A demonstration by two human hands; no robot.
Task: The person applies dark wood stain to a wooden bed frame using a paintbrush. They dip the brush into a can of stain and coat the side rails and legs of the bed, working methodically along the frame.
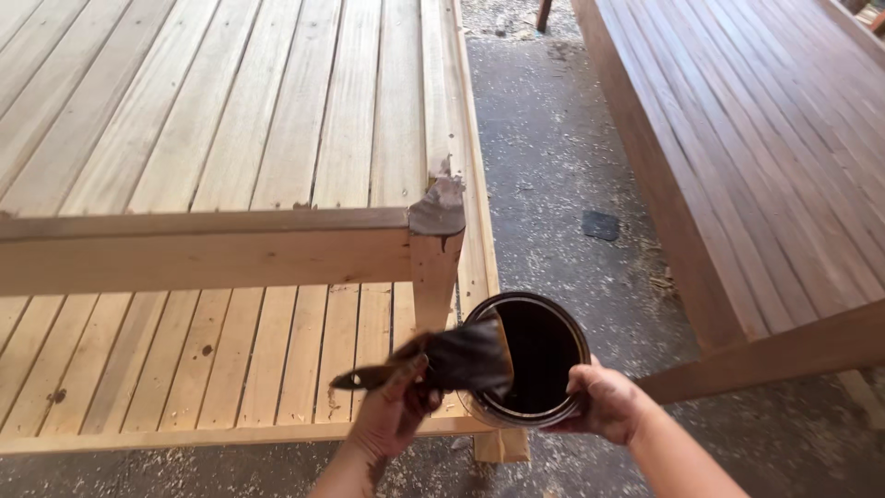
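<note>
Head view shows the left hand (392, 410) clamped on a stain-soaked brush (461, 358) whose dark bristles rest on the rim of an open round can of dark stain (539, 355), gripped from the right by the right hand (604, 401). Loading the brush looks to be the step in hand; the next move calls for a drip-free lift to the corner post (437, 242) of the bare pine frame (203, 249), where one dark patch sits. No label shows on the can; beyond, a finished red-brown frame (737, 166) stands across the dusty floor (553, 157).

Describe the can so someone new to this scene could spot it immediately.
Find the pale wooden frame on the left, then its stained corner post. Just below, the right hand holds a round open can of dark liquid, the only metal thing, beside the left hand with a stained cloth.
</note>
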